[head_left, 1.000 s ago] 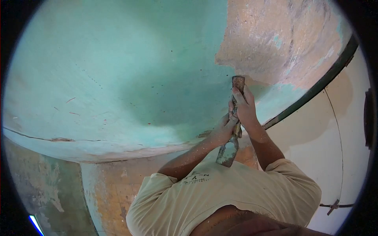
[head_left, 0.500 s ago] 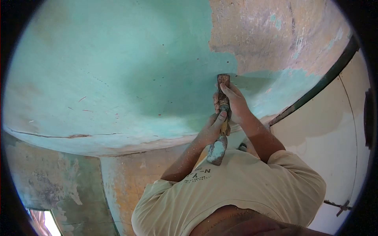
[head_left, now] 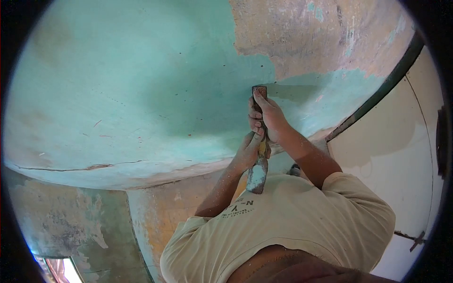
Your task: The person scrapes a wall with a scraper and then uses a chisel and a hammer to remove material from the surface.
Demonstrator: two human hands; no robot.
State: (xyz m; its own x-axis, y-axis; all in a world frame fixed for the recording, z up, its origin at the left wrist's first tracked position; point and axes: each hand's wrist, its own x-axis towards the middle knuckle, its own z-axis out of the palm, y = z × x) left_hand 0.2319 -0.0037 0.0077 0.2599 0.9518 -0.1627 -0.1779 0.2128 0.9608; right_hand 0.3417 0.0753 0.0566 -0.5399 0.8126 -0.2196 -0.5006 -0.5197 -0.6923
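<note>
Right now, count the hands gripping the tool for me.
2: the right hand around the upper part of the tool in the picture, and the left hand just below it. No others show.

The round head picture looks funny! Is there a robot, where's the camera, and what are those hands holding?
No robot here: these are a person's own two bare hands. The camera is worn on the person's head, looking forward and down, so the beige short-sleeved shirt shows below. The left hand is lower and the right hand higher, both gripping one long, narrow, worn tool with a flat lower end blotched pale green and brown. In front is a turquoise painted surface, probably a wall, with a rough pinkish-brown patch and small dark spots. I can't tell whether the tool's top end touches it.
</note>
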